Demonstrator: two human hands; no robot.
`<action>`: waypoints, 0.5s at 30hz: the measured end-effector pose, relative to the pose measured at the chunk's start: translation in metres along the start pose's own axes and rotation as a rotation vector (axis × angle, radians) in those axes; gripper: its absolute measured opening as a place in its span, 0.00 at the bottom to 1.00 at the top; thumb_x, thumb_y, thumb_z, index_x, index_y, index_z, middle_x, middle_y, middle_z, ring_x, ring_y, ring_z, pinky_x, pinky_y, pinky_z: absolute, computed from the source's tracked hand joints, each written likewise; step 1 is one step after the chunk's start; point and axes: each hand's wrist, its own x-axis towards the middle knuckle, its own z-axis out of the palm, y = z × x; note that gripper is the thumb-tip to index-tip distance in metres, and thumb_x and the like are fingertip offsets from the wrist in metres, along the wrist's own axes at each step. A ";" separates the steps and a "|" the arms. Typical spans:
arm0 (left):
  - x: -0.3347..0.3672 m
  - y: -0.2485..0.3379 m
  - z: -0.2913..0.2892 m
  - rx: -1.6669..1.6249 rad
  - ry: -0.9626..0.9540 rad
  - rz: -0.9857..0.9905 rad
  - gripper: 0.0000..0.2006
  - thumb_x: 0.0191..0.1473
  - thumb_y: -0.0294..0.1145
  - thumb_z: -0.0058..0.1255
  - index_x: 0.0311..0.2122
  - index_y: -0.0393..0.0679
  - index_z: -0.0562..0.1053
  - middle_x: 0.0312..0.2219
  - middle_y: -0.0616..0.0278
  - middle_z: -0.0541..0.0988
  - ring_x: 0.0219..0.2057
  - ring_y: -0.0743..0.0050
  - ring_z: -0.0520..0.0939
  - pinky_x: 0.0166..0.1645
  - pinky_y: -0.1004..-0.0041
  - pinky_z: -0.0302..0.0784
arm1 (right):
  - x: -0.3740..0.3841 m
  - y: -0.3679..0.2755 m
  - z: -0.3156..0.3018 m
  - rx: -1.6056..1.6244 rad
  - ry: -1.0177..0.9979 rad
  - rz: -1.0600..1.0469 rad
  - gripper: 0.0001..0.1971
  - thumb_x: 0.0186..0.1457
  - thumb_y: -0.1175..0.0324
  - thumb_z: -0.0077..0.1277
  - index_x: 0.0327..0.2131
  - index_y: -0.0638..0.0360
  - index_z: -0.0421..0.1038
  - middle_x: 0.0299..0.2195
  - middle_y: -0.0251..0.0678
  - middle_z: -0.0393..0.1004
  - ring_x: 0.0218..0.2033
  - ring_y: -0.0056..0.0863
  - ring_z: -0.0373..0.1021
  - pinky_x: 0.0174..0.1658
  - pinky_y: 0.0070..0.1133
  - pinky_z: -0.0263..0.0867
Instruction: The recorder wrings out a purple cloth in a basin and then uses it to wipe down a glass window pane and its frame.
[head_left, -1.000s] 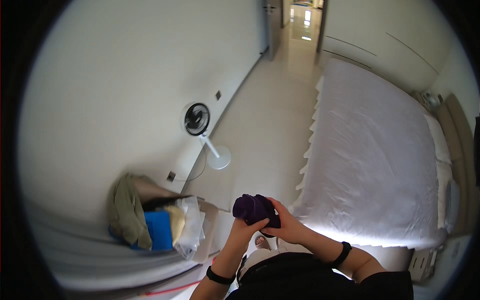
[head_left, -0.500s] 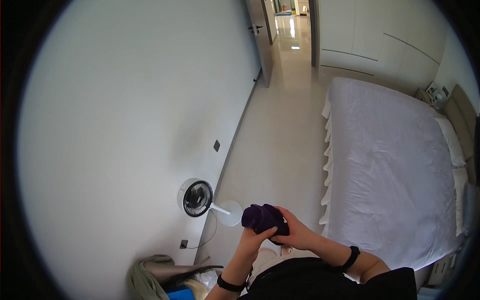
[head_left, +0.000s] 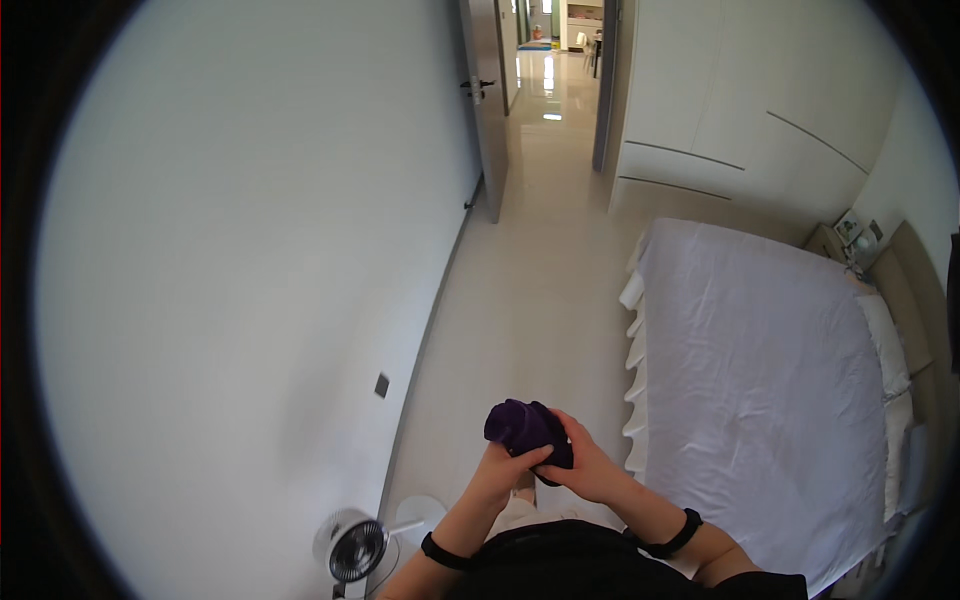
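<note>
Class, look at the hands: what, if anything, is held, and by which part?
A bunched purple cloth: the left hand grips its near side, the right hand its right side.

The bunched dark-purple cloth bundle (head_left: 522, 426) looks matt. The broad pale-lavender cloth bedspread (head_left: 760, 380) is finely creased with a faint sheen; the flat pale-grey floor (head_left: 510, 300) is smooth, glossy; the broad white wall (head_left: 220, 250) smooth, matt.

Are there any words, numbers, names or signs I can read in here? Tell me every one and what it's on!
None: no words, numbers or signs can be read.
Purple cloth in the left hand and right hand: no writing shows.
Fan: too blurred to tell.
Small frame-like thing beyond the bed: too small to read.
</note>
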 end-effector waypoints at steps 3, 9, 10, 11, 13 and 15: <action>0.078 0.025 -0.001 0.060 -0.018 -0.113 0.29 0.48 0.25 0.66 0.55 0.41 0.68 0.46 0.61 0.76 0.50 0.70 0.76 0.55 0.69 0.72 | 0.061 0.006 -0.034 -0.023 0.048 0.001 0.44 0.47 0.66 0.63 0.65 0.59 0.49 0.57 0.52 0.61 0.60 0.48 0.59 0.63 0.35 0.56; 0.242 0.076 0.006 0.121 -0.186 -0.125 0.30 0.48 0.24 0.64 0.57 0.40 0.66 0.48 0.61 0.75 0.52 0.68 0.75 0.58 0.66 0.69 | 0.191 0.024 -0.100 0.039 0.175 0.037 0.44 0.47 0.65 0.64 0.64 0.60 0.50 0.56 0.51 0.62 0.59 0.46 0.60 0.63 0.35 0.57; 0.268 0.086 0.007 0.124 -0.190 -0.144 0.32 0.48 0.23 0.64 0.58 0.40 0.65 0.49 0.61 0.74 0.54 0.66 0.74 0.59 0.64 0.68 | 0.216 0.028 -0.112 0.060 0.164 0.043 0.44 0.47 0.64 0.64 0.64 0.60 0.50 0.56 0.50 0.63 0.59 0.46 0.61 0.62 0.35 0.57; 0.298 0.092 0.005 0.134 -0.193 -0.141 0.32 0.48 0.23 0.64 0.58 0.40 0.65 0.49 0.61 0.74 0.54 0.66 0.74 0.59 0.64 0.68 | 0.243 0.034 -0.124 0.065 0.170 0.036 0.44 0.47 0.64 0.64 0.64 0.60 0.50 0.56 0.50 0.63 0.59 0.46 0.61 0.62 0.35 0.57; 0.351 0.101 0.007 0.123 -0.179 -0.111 0.31 0.47 0.23 0.65 0.57 0.41 0.66 0.48 0.61 0.75 0.53 0.68 0.75 0.59 0.66 0.69 | 0.292 0.045 -0.152 0.039 0.150 -0.029 0.44 0.47 0.64 0.64 0.65 0.59 0.50 0.56 0.51 0.63 0.58 0.47 0.62 0.61 0.35 0.58; 0.401 0.118 0.012 0.133 -0.145 -0.088 0.31 0.47 0.23 0.65 0.58 0.41 0.66 0.49 0.61 0.75 0.53 0.68 0.74 0.59 0.66 0.69 | 0.344 0.046 -0.183 0.041 0.116 -0.002 0.44 0.48 0.67 0.64 0.65 0.60 0.49 0.57 0.49 0.61 0.59 0.43 0.61 0.62 0.33 0.58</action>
